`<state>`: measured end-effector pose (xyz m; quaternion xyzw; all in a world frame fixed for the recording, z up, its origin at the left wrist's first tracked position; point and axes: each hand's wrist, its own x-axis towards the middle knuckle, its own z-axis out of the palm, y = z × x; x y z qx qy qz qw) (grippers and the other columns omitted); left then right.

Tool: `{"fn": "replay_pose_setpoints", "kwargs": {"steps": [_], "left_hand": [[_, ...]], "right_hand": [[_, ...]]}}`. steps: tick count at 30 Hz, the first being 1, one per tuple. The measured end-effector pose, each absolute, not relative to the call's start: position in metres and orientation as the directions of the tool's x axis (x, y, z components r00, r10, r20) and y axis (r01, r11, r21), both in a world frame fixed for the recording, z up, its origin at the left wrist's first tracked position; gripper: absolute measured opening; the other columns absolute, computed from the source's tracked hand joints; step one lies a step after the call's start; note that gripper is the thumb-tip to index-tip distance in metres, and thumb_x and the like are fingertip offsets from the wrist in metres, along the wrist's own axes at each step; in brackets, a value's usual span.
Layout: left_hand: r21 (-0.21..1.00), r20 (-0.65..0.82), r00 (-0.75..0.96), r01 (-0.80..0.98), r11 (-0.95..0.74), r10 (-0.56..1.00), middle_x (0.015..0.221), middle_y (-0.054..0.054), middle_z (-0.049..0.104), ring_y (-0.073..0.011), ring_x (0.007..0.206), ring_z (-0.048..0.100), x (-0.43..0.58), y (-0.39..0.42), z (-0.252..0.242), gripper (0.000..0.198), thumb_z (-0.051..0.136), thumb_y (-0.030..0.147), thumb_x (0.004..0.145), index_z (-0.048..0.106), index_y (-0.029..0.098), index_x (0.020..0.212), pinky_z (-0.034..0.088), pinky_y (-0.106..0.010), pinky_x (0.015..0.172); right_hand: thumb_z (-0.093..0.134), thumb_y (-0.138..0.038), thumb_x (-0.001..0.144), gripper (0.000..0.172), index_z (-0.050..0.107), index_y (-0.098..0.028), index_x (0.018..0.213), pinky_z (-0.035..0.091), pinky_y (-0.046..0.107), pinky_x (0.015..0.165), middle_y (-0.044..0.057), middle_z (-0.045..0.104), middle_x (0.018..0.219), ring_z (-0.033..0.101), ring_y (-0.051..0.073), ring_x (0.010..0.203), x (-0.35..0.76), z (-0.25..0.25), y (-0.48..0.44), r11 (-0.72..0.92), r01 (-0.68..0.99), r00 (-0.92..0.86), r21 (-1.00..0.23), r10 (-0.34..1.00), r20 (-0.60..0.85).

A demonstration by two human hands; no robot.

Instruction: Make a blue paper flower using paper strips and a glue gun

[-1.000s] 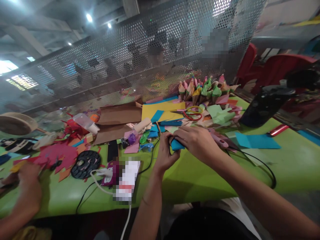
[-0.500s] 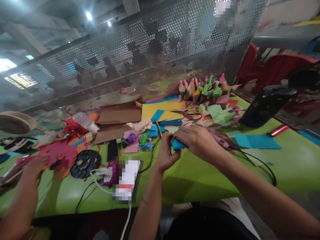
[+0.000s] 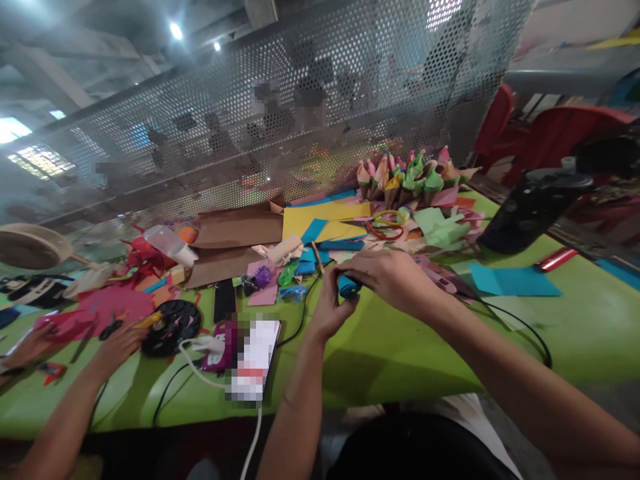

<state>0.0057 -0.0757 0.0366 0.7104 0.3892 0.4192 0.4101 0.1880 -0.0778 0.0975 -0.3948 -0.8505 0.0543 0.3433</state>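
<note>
Head view: farthest left of the phone (image 3: 253, 360), a co-worker's hand (image 3: 30, 343) rests among pink scraps (image 3: 100, 308). Their other hand (image 3: 117, 341), nearer the phone, lies on the green table (image 3: 400, 360) with its fingertips at a black disc (image 3: 170, 321). Just right of the phone, the left hand (image 3: 330, 310) is curled shut on a blue paper roll (image 3: 347, 287), thumb against its near end. The roll sits right of and beyond the phone, low over the table; I cannot tell whether it touches. The right hand (image 3: 390, 277) comes over it from the right, fingers closed narrowly on its top. Farther right and beyond stand paper cones (image 3: 410, 177). A blue sheet (image 3: 510, 281) and a black bottle (image 3: 530, 207) lie well right of the phone.
</note>
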Motion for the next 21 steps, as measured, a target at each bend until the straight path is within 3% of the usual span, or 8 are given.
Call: {"fn": "replay_pose_setpoints", "kwargs": {"steps": [3, 6, 11, 21], "left_hand": [[0.956, 0.219, 0.283, 0.129, -0.263, 0.934, 0.111, -0.003, 0.058, -0.0234, 0.105, 0.055, 0.005, -0.075, 0.038, 0.045, 0.063, 0.027, 0.071, 0.052, 0.025, 0.115, 0.046, -0.038, 0.096], [0.977, 0.187, 0.237, 0.058, -0.206, 0.953, 0.103, -0.002, 0.059, -0.0213, 0.096, 0.054, 0.005, -0.074, 0.038, 0.043, 0.065, 0.026, 0.068, 0.056, 0.025, 0.11, 0.047, -0.033, 0.087], [0.986, 0.164, 0.191, -0.01, -0.165, 0.968, 0.104, -0.002, 0.062, -0.0218, 0.098, 0.055, 0.002, -0.069, 0.023, 0.04, 0.07, 0.033, 0.07, 0.062, 0.024, 0.108, 0.046, -0.032, 0.086], [0.99, 0.095, 0.234, -0.127, -0.067, 0.968, 0.109, -0.009, 0.072, -0.0232, 0.102, 0.064, -0.001, -0.059, -0.003, 0.036, 0.066, 0.041, 0.076, 0.067, 0.019, 0.105, 0.049, -0.038, 0.094]], "right_hand": [[0.053, -0.025, 0.101, 0.024, 0.077, -0.021, 0.106, 0.047, 0.027, 0.074, 0.008, 0.079, 0.101, 0.071, 0.02, 0.088, 0.193, 0.102, -0.077, 0.607, 0.578, -0.33, -0.546, 0.786, 0.523], [0.055, -0.029, 0.1, 0.024, 0.076, -0.019, 0.096, 0.047, 0.026, 0.069, 0.007, 0.077, 0.089, 0.07, 0.019, 0.079, 0.197, 0.104, -0.078, 0.551, 0.546, -0.256, -0.631, 0.827, 0.5], [0.062, -0.023, 0.093, 0.015, 0.077, -0.021, 0.093, 0.049, 0.027, 0.072, 0.005, 0.077, 0.087, 0.069, 0.019, 0.079, 0.191, 0.094, -0.079, 0.554, 0.443, -0.235, -0.705, 0.83, 0.505], [0.062, -0.016, 0.09, 0.023, 0.081, -0.024, 0.1, 0.054, 0.031, 0.078, 0.006, 0.079, 0.094, 0.072, 0.02, 0.086, 0.186, 0.081, -0.071, 0.586, 0.353, -0.223, -0.729, 0.81, 0.543]]}}
